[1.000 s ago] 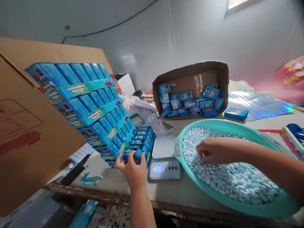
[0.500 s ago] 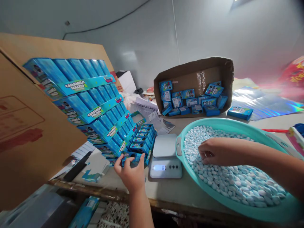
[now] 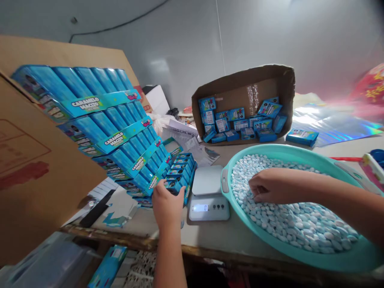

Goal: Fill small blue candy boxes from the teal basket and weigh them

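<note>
My left hand [image 3: 168,202] has its thumb and fingers around the near end of a small blue candy box [image 3: 174,186], at the front of a row of such boxes in a low display tray [image 3: 189,188]. To the right, my right hand [image 3: 265,186] is curled, its fingertips down among pale blue and white candies [image 3: 300,224]. What those fingers hold, if anything, is hidden. The candies fill much of a turquoise oval basin [image 3: 261,236]. Between the hands stands a small white scale [image 3: 207,186], its plate bare and its display reading 0.
A tall stack of filled blue display trays [image 3: 117,138] leans against a big carton [image 3: 27,160] at left. Behind the basin, an open cardboard box [image 3: 237,90] holds several small blue boxes. One blue box [image 3: 301,137] lies beside it. Papers [image 3: 195,150] are scattered behind the scale.
My left hand has moved forward and closed in on the front box, which has shifted toward the row. My right hand stays in the candies, almost unmoved. The view has shifted slightly.
</note>
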Demonstrator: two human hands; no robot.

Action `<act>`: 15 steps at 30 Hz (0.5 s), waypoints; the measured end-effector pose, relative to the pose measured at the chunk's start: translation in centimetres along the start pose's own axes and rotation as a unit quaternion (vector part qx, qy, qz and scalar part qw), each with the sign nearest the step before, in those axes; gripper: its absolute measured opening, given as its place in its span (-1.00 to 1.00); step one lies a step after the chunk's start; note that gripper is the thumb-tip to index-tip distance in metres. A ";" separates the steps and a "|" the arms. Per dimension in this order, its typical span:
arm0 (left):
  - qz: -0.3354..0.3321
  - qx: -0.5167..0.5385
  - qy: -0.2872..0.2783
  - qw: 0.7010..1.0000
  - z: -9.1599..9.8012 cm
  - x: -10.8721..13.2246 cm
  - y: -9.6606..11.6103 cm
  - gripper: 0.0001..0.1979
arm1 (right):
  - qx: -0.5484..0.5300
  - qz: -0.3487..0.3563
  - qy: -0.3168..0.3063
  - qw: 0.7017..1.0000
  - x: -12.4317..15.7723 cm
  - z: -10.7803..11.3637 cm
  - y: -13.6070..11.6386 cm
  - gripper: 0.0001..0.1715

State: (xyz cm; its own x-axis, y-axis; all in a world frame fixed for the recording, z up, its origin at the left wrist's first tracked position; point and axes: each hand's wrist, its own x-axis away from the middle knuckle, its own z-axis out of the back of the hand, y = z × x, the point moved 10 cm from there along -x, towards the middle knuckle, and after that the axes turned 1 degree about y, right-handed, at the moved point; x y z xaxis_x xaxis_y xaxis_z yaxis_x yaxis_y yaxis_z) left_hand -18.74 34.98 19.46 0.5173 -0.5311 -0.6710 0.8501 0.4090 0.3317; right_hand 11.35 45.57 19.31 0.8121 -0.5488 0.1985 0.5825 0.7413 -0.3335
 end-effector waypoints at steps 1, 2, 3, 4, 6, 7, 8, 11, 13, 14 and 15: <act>0.010 -0.016 -0.019 1.000 -0.4 -0.2 -0.1 -0.27 | 0.000 0.004 0.002 1.000 0.0 -0.1 0.0 -0.90; 0.015 -0.028 -0.032 0.999 -0.8 -0.2 -0.2 -0.28 | -0.002 0.008 0.005 1.000 -0.1 -0.1 0.1 -0.90; 0.013 -0.037 -0.041 0.998 -1.0 0.0 -0.3 -0.31 | -0.004 0.010 0.007 1.000 -0.1 0.0 0.1 -0.91; 0.007 -0.041 -0.044 0.998 -1.2 0.2 -0.2 -0.35 | -0.008 0.008 0.008 1.000 0.0 0.0 0.2 -0.92; -0.028 -0.033 -0.037 0.998 -1.3 1.0 0.1 -0.41 | -0.011 -0.003 0.010 1.000 0.2 0.5 0.4 -0.91; -0.050 -0.025 -0.028 0.998 -1.3 1.4 0.3 -0.43 | -0.012 -0.006 0.011 1.000 0.4 0.8 0.2 -0.89; -0.074 -0.017 -0.017 0.997 -1.3 1.8 0.4 -0.44 | -0.012 -0.005 0.013 1.000 0.5 1.1 0.0 -0.85; -0.133 -0.008 0.013 0.991 -1.5 2.0 0.0 -0.41 | -0.015 0.023 0.023 0.999 0.7 2.2 -1.4 -0.72; -0.148 0.017 0.016 0.989 -1.8 1.6 -0.6 -0.35 | 0.017 0.019 0.026 0.999 0.8 2.4 -1.9 -0.69; -0.145 0.041 0.008 0.989 -1.9 1.3 -0.8 -0.33 | 0.026 0.012 0.034 0.999 1.1 2.6 -1.9 -0.69; -0.133 0.076 0.001 0.988 -1.8 1.1 -0.8 -0.34 | 0.029 0.009 0.049 0.998 1.6 2.8 -1.9 -0.69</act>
State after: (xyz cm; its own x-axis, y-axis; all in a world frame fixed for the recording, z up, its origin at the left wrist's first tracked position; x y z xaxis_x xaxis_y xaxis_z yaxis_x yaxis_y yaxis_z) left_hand -19.03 35.43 17.23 0.2734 -0.6026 -0.7498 0.9610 0.1383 0.2393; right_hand 11.60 44.37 22.86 0.8163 -0.5686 0.1021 0.5719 0.7705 -0.2816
